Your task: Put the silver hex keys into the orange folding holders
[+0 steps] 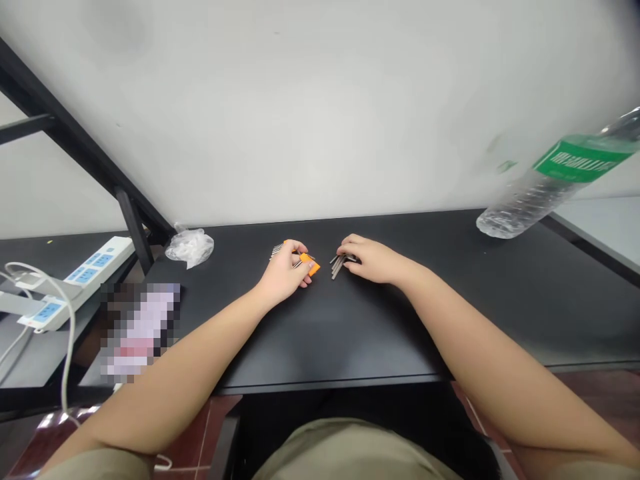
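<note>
Left hand (pixel 285 275) closed around an orange holder (pixel 307 259); at its 3 o'clock, the half-curled right hand (pixel 369 259) partly covered metal rods (pixel 337 268), grip unclear, while the green label (pixel 583 159) on a bottle (pixel 523 203) at 2 o'clock bore illegible white lettering

the desk (pixel 460 250) leaves passage between right hand (pixel 373 259) and plastic bottle (pixel 527 193). wall (pixel 320 120) behind and crumpled plastic bag (pixel 190 248) at left obstruct.
</note>
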Available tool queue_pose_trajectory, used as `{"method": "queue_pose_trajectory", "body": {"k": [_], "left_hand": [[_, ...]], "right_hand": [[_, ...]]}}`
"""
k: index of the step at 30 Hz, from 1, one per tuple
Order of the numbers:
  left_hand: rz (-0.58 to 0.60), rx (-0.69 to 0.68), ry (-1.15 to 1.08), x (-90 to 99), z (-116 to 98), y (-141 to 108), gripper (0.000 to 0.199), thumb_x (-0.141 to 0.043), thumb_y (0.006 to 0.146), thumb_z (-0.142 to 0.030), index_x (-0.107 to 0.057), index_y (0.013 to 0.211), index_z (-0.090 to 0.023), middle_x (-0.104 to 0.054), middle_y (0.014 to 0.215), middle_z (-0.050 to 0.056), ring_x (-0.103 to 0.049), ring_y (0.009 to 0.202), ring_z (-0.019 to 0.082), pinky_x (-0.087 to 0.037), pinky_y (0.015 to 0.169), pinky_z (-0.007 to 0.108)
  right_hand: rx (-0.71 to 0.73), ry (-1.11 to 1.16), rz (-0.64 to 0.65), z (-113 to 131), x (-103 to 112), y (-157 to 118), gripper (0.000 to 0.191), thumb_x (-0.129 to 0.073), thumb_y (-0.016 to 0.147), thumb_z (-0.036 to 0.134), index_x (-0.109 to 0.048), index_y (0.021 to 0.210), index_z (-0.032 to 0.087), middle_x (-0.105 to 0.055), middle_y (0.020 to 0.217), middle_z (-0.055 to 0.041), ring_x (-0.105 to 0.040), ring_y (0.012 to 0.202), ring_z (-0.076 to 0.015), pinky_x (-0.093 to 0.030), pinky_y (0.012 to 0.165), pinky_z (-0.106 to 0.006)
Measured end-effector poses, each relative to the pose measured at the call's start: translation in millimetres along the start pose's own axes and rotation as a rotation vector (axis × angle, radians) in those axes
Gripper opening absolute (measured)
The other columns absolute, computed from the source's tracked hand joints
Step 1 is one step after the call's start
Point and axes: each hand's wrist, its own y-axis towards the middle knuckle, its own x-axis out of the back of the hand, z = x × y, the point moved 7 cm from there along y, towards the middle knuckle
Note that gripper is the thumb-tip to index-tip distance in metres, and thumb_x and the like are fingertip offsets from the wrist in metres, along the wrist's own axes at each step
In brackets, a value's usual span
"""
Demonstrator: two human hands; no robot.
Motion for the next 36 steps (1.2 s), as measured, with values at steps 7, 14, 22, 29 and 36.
{"method": "queue_pose_trajectory", "body": {"k": [7, 14, 22, 29, 36], "left_hand": [[0.024, -0.058, -0.052, -0.4, -3, 0, 0.027, -0.065, 0.092, -0.029, -0.045, 0.107, -0.023, -0.063, 0.071, -0.004, -0.065, 0.056, 0.012, -0.059, 0.053, 0.026], [0.015, -0.147, -0.027, -2.0, -15, -6, 0.031, -0.071, 0.088, -0.037, -0.056, 0.111, -0.021, -0.069, 0.085, 0.001, -0.065, 0.06, 0.012, -0.059, 0.058, 0.027], [-0.018, -0.221, 0.069, -10.2, -21, -10, 0.024, -0.069, 0.088, -0.034, -0.062, 0.107, -0.022, -0.071, 0.092, 0.002, -0.066, 0.063, 0.013, -0.057, 0.06, 0.028], [-0.025, -0.24, 0.034, -11.6, -27, -12, 0.018, -0.065, 0.09, -0.03, -0.059, 0.106, -0.023, -0.067, 0.079, -0.001, -0.066, 0.069, 0.016, -0.056, 0.066, 0.03], [-0.099, -0.32, 0.268, -8.2, -35, -15, 0.018, -0.063, 0.086, -0.023, -0.062, 0.105, -0.024, -0.064, 0.074, -0.003, -0.06, 0.065, 0.014, -0.051, 0.067, 0.028]], "right_hand": [[0.007, -0.037, 0.01, 39, -7, -9, 0.015, -0.056, 0.091, 0.018, -0.065, 0.102, 0.021, -0.063, 0.106, -0.0077, -0.06, 0.08, -0.0176, -0.046, 0.073, -0.03], [-0.068, 0.294, -0.15, 59, 11, -8, 0.021, -0.057, 0.097, 0.042, -0.063, 0.103, 0.022, -0.069, 0.091, -0.0035, -0.061, 0.073, -0.0175, -0.045, 0.066, -0.03], [-0.078, 0.277, -0.237, 72, -1, 5, 0.03, -0.037, 0.106, 0.038, -0.055, 0.088, 0.022, -0.068, 0.082, -0.0027, -0.061, 0.07, -0.0169, -0.04, 0.065, -0.029], [-0.17, 0.074, -0.262, 67, -4, 7, 0.027, -0.034, 0.105, 0.034, -0.048, 0.085, 0.023, -0.064, 0.075, -0.0047, -0.056, 0.063, -0.0186, -0.033, 0.059, -0.029], [-0.278, 0.103, -0.273, 51, -8, 11, 0.034, -0.03, 0.107, 0.039, -0.05, 0.085, 0.023, -0.064, 0.072, -0.0038, -0.056, 0.062, -0.0189, -0.036, 0.061, -0.03]]}}
